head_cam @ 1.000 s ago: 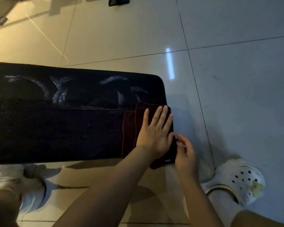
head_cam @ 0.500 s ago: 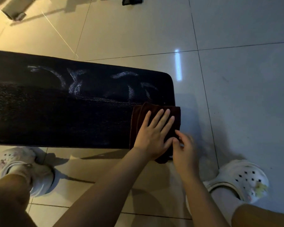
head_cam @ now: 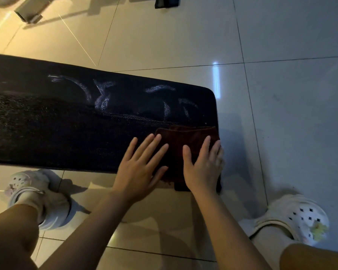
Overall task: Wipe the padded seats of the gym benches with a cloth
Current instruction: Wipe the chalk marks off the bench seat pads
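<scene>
Pressing flat with straight, spread fingers, the left hand (head_cam: 140, 169) and right hand (head_cam: 203, 166) rest on a folded dark red cloth (head_cam: 180, 139) at the right end of the black padded seat (head_cam: 66, 121). No writing is readable; the seat's left end is cut off.

Bench pad (head_cam: 66, 123) bare leftward of cloth (head_cam: 185, 141); pad edge just right.

- The padded bench seat (head_cam: 66, 123) was dark, marked with pale smeared streaks (head_cam: 101, 94).
- A folded dark red cloth (head_cam: 185, 139) lay at its right end, overhanging the near edge.
- Glossy floor tiles (head_cam: 291, 114) carried the bench.
</scene>
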`<control>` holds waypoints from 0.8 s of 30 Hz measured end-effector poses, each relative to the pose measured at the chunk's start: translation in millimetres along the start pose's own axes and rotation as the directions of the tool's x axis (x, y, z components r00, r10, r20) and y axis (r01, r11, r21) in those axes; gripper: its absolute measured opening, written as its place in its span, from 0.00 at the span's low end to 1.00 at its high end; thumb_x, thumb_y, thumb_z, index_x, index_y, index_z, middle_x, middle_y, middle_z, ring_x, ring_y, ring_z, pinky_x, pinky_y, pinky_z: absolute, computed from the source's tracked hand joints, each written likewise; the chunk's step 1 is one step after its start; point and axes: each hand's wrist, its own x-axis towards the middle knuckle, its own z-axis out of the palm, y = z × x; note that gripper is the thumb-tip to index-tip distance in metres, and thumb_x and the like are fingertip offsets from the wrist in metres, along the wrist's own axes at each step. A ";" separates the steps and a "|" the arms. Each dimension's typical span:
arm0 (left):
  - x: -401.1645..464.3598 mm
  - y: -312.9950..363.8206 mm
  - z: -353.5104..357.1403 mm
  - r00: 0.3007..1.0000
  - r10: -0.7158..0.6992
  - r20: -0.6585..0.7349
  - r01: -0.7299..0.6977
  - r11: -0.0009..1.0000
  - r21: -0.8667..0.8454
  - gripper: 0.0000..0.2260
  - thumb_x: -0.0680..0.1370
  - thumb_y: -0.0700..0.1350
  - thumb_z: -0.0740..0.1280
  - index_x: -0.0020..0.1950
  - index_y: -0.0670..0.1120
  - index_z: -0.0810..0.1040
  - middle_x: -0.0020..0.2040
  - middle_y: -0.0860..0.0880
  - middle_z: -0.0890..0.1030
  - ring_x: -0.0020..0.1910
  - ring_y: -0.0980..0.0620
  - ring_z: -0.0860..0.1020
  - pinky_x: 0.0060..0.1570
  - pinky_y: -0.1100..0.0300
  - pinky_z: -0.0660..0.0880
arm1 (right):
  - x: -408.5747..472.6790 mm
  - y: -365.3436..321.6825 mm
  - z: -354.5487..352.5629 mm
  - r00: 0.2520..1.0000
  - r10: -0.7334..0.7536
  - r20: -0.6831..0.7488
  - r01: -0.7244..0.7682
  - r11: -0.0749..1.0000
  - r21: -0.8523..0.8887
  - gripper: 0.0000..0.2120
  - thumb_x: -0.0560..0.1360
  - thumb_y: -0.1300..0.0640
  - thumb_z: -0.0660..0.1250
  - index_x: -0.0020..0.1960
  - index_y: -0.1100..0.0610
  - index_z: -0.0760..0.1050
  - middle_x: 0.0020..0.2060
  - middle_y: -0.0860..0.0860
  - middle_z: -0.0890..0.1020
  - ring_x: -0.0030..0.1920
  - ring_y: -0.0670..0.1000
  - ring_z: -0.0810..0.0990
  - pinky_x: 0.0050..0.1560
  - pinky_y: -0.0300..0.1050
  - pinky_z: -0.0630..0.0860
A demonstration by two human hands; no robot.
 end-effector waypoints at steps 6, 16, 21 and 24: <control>-14.6 -65.7 -26.9 0.965 -0.253 -0.070 0.254 0.967 0.004 0.26 0.83 0.57 0.48 0.69 0.43 0.73 0.71 0.41 0.70 0.74 0.43 0.63 0.73 0.43 0.54 | 28.0 -3.4 14.5 0.991 0.018 -0.136 -0.041 0.985 -0.169 0.48 0.72 0.25 0.42 0.79 0.57 0.38 0.79 0.60 0.43 0.78 0.59 0.41 0.76 0.58 0.40; 10.2 -97.6 -60.6 0.993 -0.114 0.023 0.113 0.993 0.014 0.25 0.82 0.56 0.48 0.68 0.45 0.74 0.74 0.43 0.67 0.75 0.44 0.62 0.73 0.42 0.56 | -0.2 -38.2 54.1 0.878 -0.385 -0.286 0.386 0.921 -0.055 0.23 0.80 0.55 0.51 0.73 0.60 0.66 0.73 0.58 0.68 0.74 0.57 0.64 0.72 0.57 0.64; 3.5 -110.5 -83.2 0.996 -0.086 0.035 0.086 0.996 0.019 0.23 0.82 0.55 0.49 0.71 0.47 0.72 0.74 0.46 0.67 0.75 0.47 0.61 0.74 0.43 0.54 | -51.6 -107.5 105.4 0.696 -0.717 -0.044 0.712 0.697 -0.087 0.24 0.82 0.52 0.51 0.76 0.58 0.61 0.75 0.55 0.64 0.76 0.54 0.60 0.76 0.51 0.53; -7.3 -124.8 -97.3 0.992 -0.098 0.078 0.095 0.995 0.037 0.24 0.81 0.57 0.48 0.71 0.48 0.71 0.74 0.46 0.66 0.75 0.47 0.61 0.73 0.44 0.53 | -42.9 -102.4 104.3 0.721 -0.691 -0.056 0.685 0.722 -0.097 0.25 0.83 0.49 0.50 0.76 0.59 0.61 0.75 0.57 0.65 0.76 0.55 0.61 0.77 0.50 0.54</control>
